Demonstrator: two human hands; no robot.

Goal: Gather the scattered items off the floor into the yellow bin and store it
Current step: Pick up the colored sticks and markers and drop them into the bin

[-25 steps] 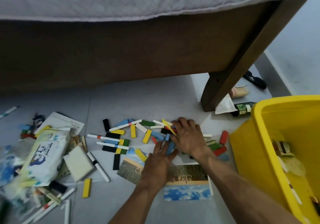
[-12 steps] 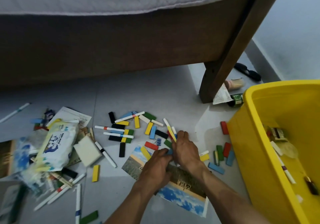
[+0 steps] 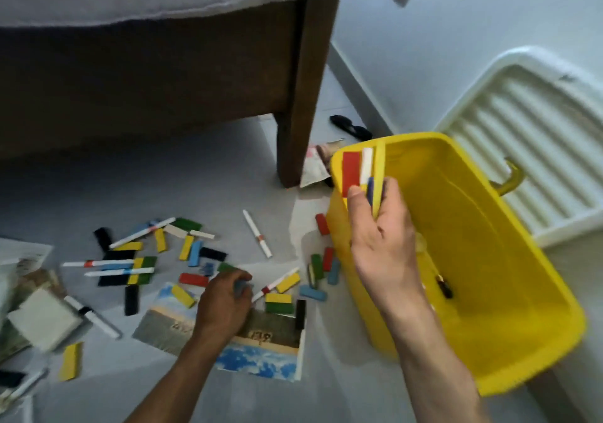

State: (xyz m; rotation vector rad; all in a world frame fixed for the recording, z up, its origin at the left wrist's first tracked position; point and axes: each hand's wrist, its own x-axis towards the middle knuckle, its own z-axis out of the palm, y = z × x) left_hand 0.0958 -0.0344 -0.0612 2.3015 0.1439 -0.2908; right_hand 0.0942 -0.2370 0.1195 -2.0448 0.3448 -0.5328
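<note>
Clutter at far left edge: a white pad point(image 3: 44, 323) lying flat on grey floor point(image 3: 228, 168), w/ a lone yellow block point(image 3: 70, 360) just below it. Next over, a loose scatter of coloured blocks point(image 3: 195, 253) (black, yellow, blue, green, red) mixed w/ white markers point(image 3: 119, 272), all flat on floor in front of bed frame point(image 3: 146, 73). One marker point(image 3: 257, 233) lies apart from the rest, angled, nearer the bed leg point(image 3: 303, 96). A picture card point(image 3: 261, 357) w/ blue sky print lies on floor below the scatter; a few blocks rest on its top edge.

Left hand point(image 3: 225, 301) is down on the card, fingers curled round a small blue-grey piece; exactly what it is, can't tell, blurred. More blocks, green, red & blue, sit betw. this hand & the bin wall.

Right hand point(image 3: 380, 226) is raised over near-left corner of yellow bin point(image 3: 489, 292), thumb & fingers pinching a held bunch of pieces point(image 3: 359, 171): a red block, a white stick, a blue one & a yellow strip, all standing upright above the fingers. Bin sits on floor at right, tilted in view, few small items inside. White ribbed lid point(image 3: 538, 148) lies just behind bin, by the wall. Dark sunglasses point(image 3: 350, 127) on floor beyond the bed leg.
</note>
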